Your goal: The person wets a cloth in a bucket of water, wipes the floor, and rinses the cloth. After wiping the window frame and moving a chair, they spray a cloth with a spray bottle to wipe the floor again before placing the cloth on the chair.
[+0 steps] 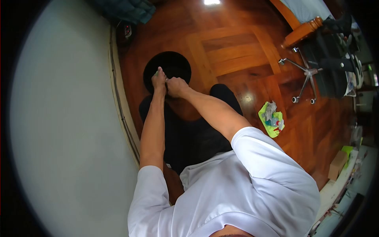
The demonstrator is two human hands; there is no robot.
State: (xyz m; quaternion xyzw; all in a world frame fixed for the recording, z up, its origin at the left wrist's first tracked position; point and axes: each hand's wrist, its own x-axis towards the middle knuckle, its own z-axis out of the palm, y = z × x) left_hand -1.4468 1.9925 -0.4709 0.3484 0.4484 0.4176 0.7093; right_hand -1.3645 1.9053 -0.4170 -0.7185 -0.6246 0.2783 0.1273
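My left hand is closed around something small, with a bit of green showing at the thumb. Right beside it, my right hand is also closed, its fingers meeting the left hand. A small pale bit shows where the two hands meet, too small to name. Beneath both hands is a round black object on the floor, like a bin or basin seen from above. Its inside is too dark to make out. My knees, in dark trousers, are bent on either side.
A pale wall runs along the left. On the wooden floor, a yellow-green bag holds a bottle and crumpled grey material. A wheeled chair base stands at the right. Blue-green cloth hangs at the top left.
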